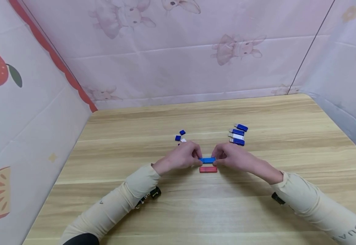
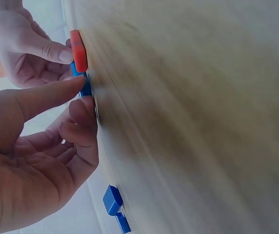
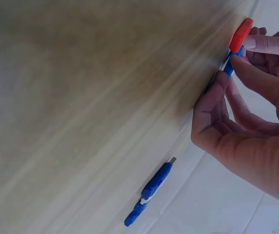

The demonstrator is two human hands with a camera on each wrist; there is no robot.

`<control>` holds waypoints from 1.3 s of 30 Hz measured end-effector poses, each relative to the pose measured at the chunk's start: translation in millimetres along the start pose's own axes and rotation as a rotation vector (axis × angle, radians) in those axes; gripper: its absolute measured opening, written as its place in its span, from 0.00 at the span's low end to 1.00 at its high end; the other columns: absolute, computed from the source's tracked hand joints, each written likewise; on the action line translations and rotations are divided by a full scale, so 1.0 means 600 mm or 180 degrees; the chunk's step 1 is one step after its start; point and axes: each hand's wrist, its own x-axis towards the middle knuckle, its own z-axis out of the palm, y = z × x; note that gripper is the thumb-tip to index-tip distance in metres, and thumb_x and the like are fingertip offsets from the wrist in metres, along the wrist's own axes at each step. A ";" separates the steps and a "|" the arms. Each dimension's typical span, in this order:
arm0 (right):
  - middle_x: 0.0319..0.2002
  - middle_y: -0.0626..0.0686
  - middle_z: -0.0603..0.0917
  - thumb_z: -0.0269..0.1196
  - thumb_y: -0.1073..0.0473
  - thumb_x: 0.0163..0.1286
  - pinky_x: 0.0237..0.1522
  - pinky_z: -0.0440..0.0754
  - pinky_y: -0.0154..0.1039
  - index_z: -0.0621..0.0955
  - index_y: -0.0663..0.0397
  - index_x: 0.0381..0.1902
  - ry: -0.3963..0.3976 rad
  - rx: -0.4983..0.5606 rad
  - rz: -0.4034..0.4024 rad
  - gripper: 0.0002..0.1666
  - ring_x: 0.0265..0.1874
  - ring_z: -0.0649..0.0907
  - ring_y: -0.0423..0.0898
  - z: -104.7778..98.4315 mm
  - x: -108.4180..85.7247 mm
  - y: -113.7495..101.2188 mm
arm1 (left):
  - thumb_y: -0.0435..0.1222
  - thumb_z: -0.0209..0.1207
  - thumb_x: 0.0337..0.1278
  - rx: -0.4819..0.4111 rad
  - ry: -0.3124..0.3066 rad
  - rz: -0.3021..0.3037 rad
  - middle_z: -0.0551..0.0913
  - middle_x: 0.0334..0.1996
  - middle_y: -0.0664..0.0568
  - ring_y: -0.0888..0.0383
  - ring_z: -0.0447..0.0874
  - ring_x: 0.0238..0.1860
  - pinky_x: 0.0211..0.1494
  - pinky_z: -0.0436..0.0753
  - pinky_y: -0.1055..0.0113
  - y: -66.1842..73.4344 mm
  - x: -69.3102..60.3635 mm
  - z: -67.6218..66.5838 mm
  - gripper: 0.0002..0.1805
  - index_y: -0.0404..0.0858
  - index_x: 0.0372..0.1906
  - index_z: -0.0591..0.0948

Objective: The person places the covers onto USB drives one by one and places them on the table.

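A light-blue USB flash drive (image 1: 208, 160), its cap on, lies crosswise between my two hands. My left hand (image 1: 186, 154) pinches its left end between thumb and fingers. At the right end, my right hand (image 1: 235, 157) does the same. Just on the near side, a red USB flash drive (image 1: 208, 169) lies parallel to the blue one, with neither hand gripping it. In the left wrist view the left thumb presses on the blue drive (image 2: 85, 88), and the red drive (image 2: 78, 51) shows beyond it. Fingertips partly cover the blue drive's ends in both wrist views.
Loose blue caps (image 1: 178, 138) and a white cap (image 1: 183, 140) lie beyond my left hand, partly hidden by it. Several uncapped flash drives, blue (image 1: 241, 127) and white (image 1: 237, 136), lie in a column beyond my right hand. Printed cloth (image 1: 178, 75) hangs behind the wooden table (image 1: 178, 217).
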 end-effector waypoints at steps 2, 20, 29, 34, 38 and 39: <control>0.37 0.50 0.91 0.72 0.60 0.70 0.43 0.83 0.38 0.86 0.56 0.45 0.0015 -0.0021 0.0002 0.09 0.35 0.83 0.42 0.001 -0.001 -0.001 | 0.32 0.71 0.65 0.0009 -0.0005 -0.0003 0.84 0.30 0.53 0.63 0.76 0.26 0.30 0.75 0.73 0.000 0.000 0.000 0.03 0.39 0.38 0.87; 0.40 0.51 0.90 0.72 0.59 0.71 0.44 0.84 0.39 0.86 0.58 0.48 0.0012 -0.0044 0.0006 0.12 0.37 0.82 0.43 0.004 -0.002 -0.003 | 0.31 0.67 0.68 0.0195 0.0259 -0.0053 0.87 0.36 0.50 0.60 0.80 0.34 0.39 0.80 0.72 -0.018 -0.003 -0.024 0.02 0.37 0.41 0.88; 0.40 0.52 0.89 0.70 0.57 0.73 0.41 0.82 0.36 0.84 0.58 0.53 -0.0085 0.0110 0.0152 0.15 0.37 0.83 0.44 -0.006 -0.004 -0.002 | 0.32 0.65 0.68 0.0205 0.0488 -0.0221 0.88 0.32 0.48 0.60 0.82 0.28 0.33 0.81 0.71 -0.034 -0.011 -0.060 0.05 0.35 0.42 0.89; 0.41 0.53 0.90 0.67 0.58 0.75 0.39 0.82 0.36 0.84 0.59 0.52 -0.0015 0.0077 0.0098 0.12 0.36 0.83 0.44 -0.009 -0.005 0.002 | 0.32 0.65 0.69 0.0167 0.0518 -0.0336 0.88 0.34 0.46 0.59 0.81 0.28 0.31 0.80 0.71 -0.044 -0.013 -0.071 0.04 0.35 0.42 0.88; 0.42 0.54 0.90 0.67 0.59 0.75 0.41 0.84 0.38 0.85 0.58 0.51 0.0085 -0.0006 0.0121 0.11 0.38 0.84 0.44 -0.013 -0.005 0.007 | 0.34 0.67 0.69 0.0292 0.0531 -0.0377 0.85 0.30 0.49 0.60 0.77 0.27 0.29 0.76 0.72 -0.047 -0.013 -0.072 0.06 0.35 0.37 0.86; 0.43 0.54 0.90 0.67 0.59 0.75 0.42 0.84 0.38 0.85 0.58 0.51 0.0109 -0.0034 0.0135 0.11 0.39 0.84 0.44 -0.014 -0.005 0.009 | 0.36 0.67 0.69 0.0367 0.0558 -0.0401 0.84 0.29 0.51 0.60 0.76 0.26 0.28 0.75 0.72 -0.047 -0.014 -0.072 0.07 0.36 0.35 0.86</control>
